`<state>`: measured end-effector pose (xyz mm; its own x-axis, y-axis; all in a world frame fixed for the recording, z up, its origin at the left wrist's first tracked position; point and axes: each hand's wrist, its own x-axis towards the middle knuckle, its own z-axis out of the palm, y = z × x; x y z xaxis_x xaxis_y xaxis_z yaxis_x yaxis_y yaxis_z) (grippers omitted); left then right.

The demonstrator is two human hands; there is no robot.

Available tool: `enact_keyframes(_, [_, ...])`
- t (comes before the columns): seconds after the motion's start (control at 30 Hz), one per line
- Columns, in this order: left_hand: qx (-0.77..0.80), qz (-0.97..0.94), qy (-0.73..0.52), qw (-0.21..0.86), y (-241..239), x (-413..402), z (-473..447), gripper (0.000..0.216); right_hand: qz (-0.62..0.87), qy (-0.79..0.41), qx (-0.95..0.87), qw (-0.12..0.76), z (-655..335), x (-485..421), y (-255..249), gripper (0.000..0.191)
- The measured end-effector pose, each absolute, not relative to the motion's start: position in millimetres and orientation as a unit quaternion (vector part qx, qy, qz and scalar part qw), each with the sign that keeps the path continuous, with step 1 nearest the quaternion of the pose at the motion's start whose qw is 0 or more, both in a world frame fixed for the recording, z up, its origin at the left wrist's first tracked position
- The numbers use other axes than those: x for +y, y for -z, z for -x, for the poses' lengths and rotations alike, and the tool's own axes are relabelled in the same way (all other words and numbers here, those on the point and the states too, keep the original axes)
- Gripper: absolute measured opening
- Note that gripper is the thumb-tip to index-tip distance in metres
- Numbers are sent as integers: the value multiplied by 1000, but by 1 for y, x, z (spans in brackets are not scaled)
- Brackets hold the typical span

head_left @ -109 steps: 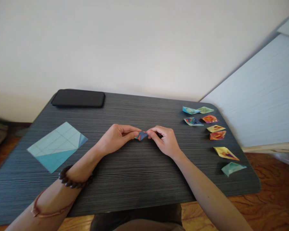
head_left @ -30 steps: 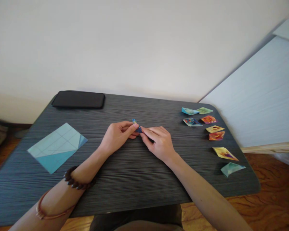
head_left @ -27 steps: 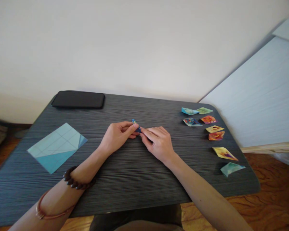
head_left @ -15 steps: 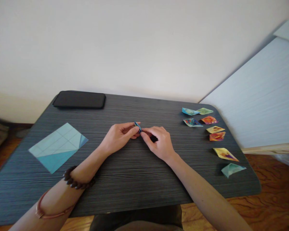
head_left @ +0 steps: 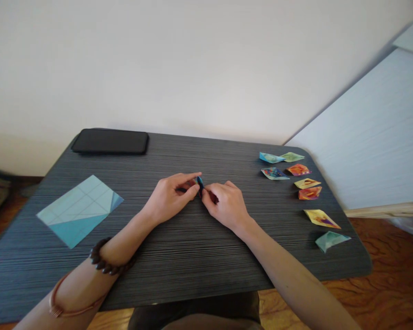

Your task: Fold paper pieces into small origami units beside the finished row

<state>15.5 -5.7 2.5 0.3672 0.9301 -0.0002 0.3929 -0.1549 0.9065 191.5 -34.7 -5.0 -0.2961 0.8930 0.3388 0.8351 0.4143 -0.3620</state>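
A small folded piece of dark blue patterned paper [head_left: 200, 181] is held between my two hands over the middle of the table. My left hand [head_left: 174, 195] pinches its left side with thumb and forefinger. From the right, the fingertips of my right hand [head_left: 227, 201] are closed on the paper's lower right edge. The fingers cover much of the paper, so its full shape is hidden. To the left lies a flat light-blue and teal sheet [head_left: 84, 201] with crease lines.
On the right of the dark table [head_left: 199, 266] lie several folded paper pieces, among them a teal one [head_left: 331, 239], a yellow one [head_left: 321, 219] and an orange one [head_left: 298, 169]. A black phone-like slab [head_left: 110, 141] lies at the back left, near the wall.
The folded paper has turned more upright between my fingers. My right fingers have curled in closer on it, and my left thumb has shifted slightly.
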Motion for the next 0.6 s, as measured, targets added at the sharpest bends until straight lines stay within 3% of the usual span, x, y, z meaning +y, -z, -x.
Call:
enact_keyframes(0.1, [496,-692,-306,426,-3,-7,-18,42,535,-55,-804,253,-192,-35,7,25])
enact_keyframes(0.3, [535,-756,-282,251,-7,-9,-21,26,538,-41,-795,278,-192,-35,11,25])
enact_keyframes(0.6, [546,-772,-230,231,-4,-13,-24,21,542,-49,-795,266,-188,-36,12,23])
